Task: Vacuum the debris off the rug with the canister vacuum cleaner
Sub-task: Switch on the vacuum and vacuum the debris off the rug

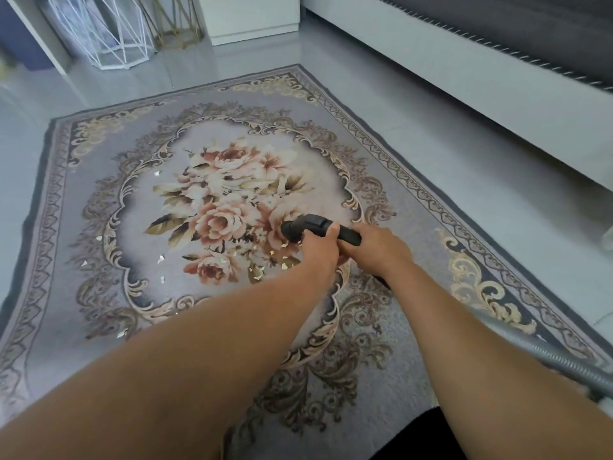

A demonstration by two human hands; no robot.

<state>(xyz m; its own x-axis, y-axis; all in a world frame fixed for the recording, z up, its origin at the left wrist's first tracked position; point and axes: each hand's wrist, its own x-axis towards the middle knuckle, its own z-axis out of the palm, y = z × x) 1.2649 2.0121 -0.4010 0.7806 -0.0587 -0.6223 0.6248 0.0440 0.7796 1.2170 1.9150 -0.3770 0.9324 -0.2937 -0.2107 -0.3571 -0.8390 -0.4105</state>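
Left hand (316, 249) and right hand (378, 250) are both wrapping their fingers round the black vacuum handle (308, 225), left one sitting nearer its open end, which is pointing left at the scraps (161, 259) on the rug (428, 260).

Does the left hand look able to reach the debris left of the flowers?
Probably, once freed: the left hand grips the vacuum handle, but bare rug lies open toward the debris.

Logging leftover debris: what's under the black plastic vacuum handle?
Visible: floral grey rug with shiny debris flakes just below the black plastic vacuum handle. Rug directly beneath is covered; flakes there cannot be seen.
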